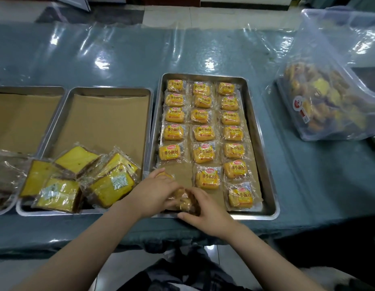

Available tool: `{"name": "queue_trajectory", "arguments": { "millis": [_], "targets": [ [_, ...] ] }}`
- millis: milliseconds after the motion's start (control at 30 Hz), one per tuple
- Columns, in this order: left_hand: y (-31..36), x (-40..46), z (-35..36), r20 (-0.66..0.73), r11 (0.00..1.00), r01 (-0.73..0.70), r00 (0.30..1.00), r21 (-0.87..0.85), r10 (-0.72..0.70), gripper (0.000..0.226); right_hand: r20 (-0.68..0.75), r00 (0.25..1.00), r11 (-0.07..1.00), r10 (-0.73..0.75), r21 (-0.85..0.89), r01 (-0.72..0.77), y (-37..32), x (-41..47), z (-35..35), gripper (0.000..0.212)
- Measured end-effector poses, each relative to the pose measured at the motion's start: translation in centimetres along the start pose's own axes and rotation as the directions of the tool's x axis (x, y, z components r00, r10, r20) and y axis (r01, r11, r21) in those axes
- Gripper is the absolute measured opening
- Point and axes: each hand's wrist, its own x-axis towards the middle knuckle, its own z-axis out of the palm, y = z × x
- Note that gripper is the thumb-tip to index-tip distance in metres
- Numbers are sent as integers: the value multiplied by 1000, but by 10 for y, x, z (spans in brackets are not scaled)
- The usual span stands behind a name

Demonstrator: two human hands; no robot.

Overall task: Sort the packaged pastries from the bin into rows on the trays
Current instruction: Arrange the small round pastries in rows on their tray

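A steel tray (264, 156) holds three rows of small yellow bread packets (203, 132) on brown paper. At its near left corner my left hand (155, 192) and my right hand (205, 208) meet over wrapped packets (183, 199). My left hand's fingers rest on one packet, and another yellow packet (164, 175) shows just beyond them. My right hand's fingers curl round a packet at the tray's front edge. The clear plastic bin (329, 85) with more pastries stands at the far right.
A second paper-lined tray (106, 90) to the left carries several wrapped yellow cake slices (77, 181) heaped at its near end. A third tray (24, 89) with darker wrapped slices lies at the far left. Shiny plastic sheeting covers the teal table.
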Motion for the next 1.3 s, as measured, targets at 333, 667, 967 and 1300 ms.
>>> {"name": "queue_trajectory", "arguments": {
  "millis": [333, 667, 967, 1300],
  "targets": [
    [24, 16, -5, -13, 962, 167, 985, -218, -174, 38, -100, 963, 939, 248, 270, -214, 14, -5, -4, 41],
    [29, 36, 4, -6, 982, 106, 994, -157, -108, 27, -181, 936, 941, 302, 216, -262, 32, -14, -33, 7],
    [46, 47, 3, 85, 982, 132, 989, -133, -121, 49, -179, 953, 965, 242, 151, -217, 32, -22, -41, 12],
    [45, 39, 1, -10, 782, 311, 927, -541, -375, 16, -190, 926, 901, 325, 361, -242, 23, -15, -31, 43]
  ]
}}
